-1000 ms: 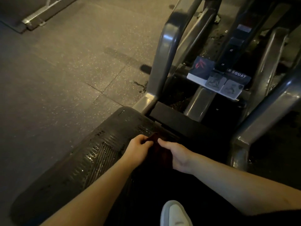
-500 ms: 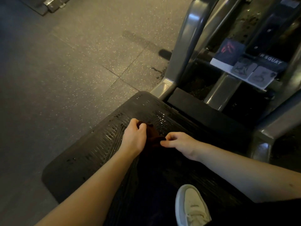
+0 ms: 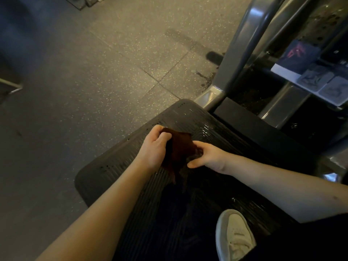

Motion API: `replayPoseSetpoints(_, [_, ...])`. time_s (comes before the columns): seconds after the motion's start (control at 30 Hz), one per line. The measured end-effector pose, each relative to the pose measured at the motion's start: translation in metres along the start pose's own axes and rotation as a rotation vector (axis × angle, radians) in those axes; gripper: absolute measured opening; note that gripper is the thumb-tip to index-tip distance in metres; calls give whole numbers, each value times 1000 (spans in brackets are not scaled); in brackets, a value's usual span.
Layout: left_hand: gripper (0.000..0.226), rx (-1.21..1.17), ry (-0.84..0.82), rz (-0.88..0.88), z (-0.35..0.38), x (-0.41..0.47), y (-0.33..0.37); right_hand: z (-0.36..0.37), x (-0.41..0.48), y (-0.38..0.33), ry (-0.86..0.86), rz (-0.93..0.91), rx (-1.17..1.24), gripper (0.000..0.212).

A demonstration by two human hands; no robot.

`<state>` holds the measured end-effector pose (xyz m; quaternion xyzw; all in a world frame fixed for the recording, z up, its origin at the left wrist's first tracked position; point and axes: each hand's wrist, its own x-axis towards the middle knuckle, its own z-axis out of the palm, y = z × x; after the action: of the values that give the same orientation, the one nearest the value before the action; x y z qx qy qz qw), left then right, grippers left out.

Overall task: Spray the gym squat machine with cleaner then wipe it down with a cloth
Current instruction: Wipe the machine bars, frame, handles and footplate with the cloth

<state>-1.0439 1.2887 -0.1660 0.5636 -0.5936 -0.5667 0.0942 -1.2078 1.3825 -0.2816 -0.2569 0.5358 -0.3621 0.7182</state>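
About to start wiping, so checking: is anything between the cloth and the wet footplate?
The left hand and right hand hold the cloth over the footplate; nothing visible lies between. A white shoe stands on its near end.

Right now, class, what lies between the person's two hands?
The dark cloth, held by the left hand and right hand over the ribbed footplate, in the head view.
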Motion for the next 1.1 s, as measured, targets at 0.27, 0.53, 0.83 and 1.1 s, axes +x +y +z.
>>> replayPoseSetpoints(0.27, [14, 194, 77, 85, -29, -9, -12, 11, -3, -9, 56, -66, 89, 25])
replayPoseSetpoints(0.53, [18, 156, 214, 76, -29, 4, -36, 11, -9, -25, 160, -220, -89, 26])
replayPoseSetpoints(0.83, [52, -593, 18, -217, -10, 14, -61, 24, -14, -38, 159, -101, 271, 25])
replayPoseSetpoints(1.1, [42, -692, -128, -390, 24, 3, -87, 19, -29, -42, 116, 10, 371, 30])
